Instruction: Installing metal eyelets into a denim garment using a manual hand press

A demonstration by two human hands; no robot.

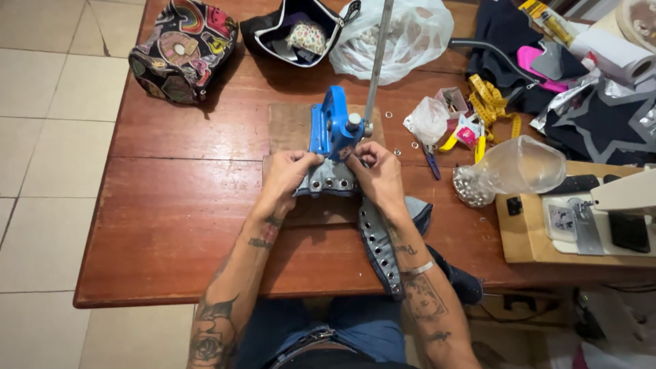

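Wooden counter point(171, 205) w/ blue eyelet press point(331, 126) at center. Your left hand point(285, 176) & right hand point(377, 176) both pinch the denim strip point(335, 181) — held under the press.

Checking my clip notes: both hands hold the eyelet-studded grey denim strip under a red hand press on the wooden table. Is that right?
Not quite. In the head view the hand press is blue, not red. The rest holds: the left hand and right hand hold the denim strip at it on the wooden table.

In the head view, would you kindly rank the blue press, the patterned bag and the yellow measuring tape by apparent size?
1. Patterned bag, largest.
2. Blue press, which both hands hold denim under.
3. Yellow measuring tape, bunched, so its spread looks smallest, though close to the press.
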